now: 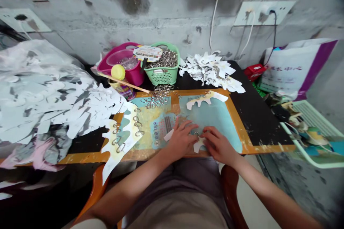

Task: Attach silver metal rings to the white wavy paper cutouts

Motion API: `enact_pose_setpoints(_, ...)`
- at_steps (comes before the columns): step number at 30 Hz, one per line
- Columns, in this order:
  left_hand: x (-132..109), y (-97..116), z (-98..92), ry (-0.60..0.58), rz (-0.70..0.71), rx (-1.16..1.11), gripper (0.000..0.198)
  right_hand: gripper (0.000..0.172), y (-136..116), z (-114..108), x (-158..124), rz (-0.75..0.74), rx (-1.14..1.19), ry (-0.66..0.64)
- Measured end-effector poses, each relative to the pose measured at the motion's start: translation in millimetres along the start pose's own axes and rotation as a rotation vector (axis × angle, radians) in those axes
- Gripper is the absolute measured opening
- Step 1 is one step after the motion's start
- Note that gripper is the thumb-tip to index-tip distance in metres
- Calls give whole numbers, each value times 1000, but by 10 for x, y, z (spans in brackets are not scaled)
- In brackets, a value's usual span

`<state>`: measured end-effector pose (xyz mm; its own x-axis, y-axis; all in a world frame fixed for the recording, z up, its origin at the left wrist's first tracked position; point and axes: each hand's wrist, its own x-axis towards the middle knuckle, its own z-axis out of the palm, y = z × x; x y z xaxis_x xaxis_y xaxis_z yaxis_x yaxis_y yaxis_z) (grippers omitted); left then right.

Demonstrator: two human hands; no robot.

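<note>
Low in the middle of the work surface lies a white toothed cut-out point(199, 145), partly hidden by my hands. A small metal ring point(196, 134) shows at its upper edge. From the left, my left hand point(182, 136) bends over the cut-out, its fingertips pressed down by the ring. My right hand point(218, 145) is closed on the other side, its thumb and fingertips pinched together at the ring. Just beyond lies another toothed cut-out point(197, 102) with several rings along it. Further left, two more cut-outs point(118, 153) carry rings and overhang the table edge.
Loose metal rings point(158, 96) are heaped before a green basket point(162, 76) full of rings. Beside it stand a magenta basket point(134, 75) and a wooden stick point(129, 84). White cut-outs are piled left point(80, 103) and back right point(212, 69). A pale green crate point(317, 157) stands right.
</note>
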<state>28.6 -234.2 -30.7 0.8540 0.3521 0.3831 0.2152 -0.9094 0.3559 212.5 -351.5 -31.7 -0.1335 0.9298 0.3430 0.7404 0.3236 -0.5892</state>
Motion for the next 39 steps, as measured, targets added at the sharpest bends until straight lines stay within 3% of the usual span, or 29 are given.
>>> enact_pose_setpoints(8,-19,38,-16,13,18,60,17,21,82,-58,77,-184,-322,-173)
enact_pose_setpoints(12,-16,40,-41,-4,-6,62,15,20,93,-46,19,-214,-407,-183)
enact_pose_setpoints(16,-35,45,-15,11,26,100,13,29,47,-62,-42,-186,-334,-146)
enact_pose_setpoints(21,-30,56,12,-16,66,141,13,41,-7,-57,-87,-123,-67,24)
enact_pose_setpoints(25,-31,82,-50,-64,56,104,16,47,-22,26,-113,-88,-96,-13)
enact_pose_setpoints(30,-11,13,-208,-160,4,-108,21,50,-72,61,-114,-54,-196,-63)
enact_pose_setpoints(34,157,-77,-268,-221,-46,-64,16,50,-134,33,-92,-23,-205,-54)
enact_pose_setpoints(39,454,-92,-301,-444,32,16,11,52,-155,40,-118,-29,-200,-26)
